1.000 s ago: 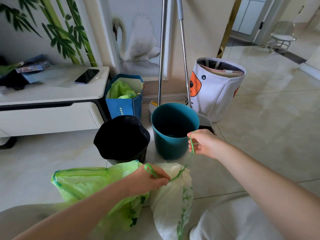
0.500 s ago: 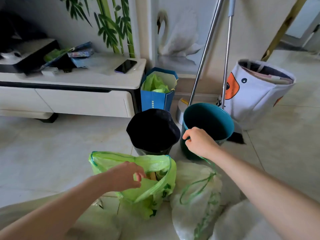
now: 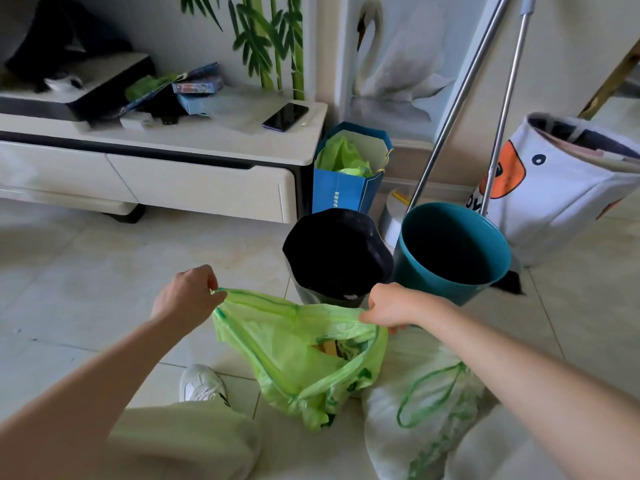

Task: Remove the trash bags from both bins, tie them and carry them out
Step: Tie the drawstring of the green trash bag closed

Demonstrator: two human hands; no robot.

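Soft, even daylight gives faint shadows and a mild sheen on the pale glossy floor tiles [image 3: 104, 271], with wide-angle bending and slight blur at the edges.

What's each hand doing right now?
Left hand: pinching the green trash bag rim.
Right hand: gripping the same bag's opposite rim.

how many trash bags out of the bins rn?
2: green bag held open by left hand and right hand; white bag on the floor beside it, drawstring closed.
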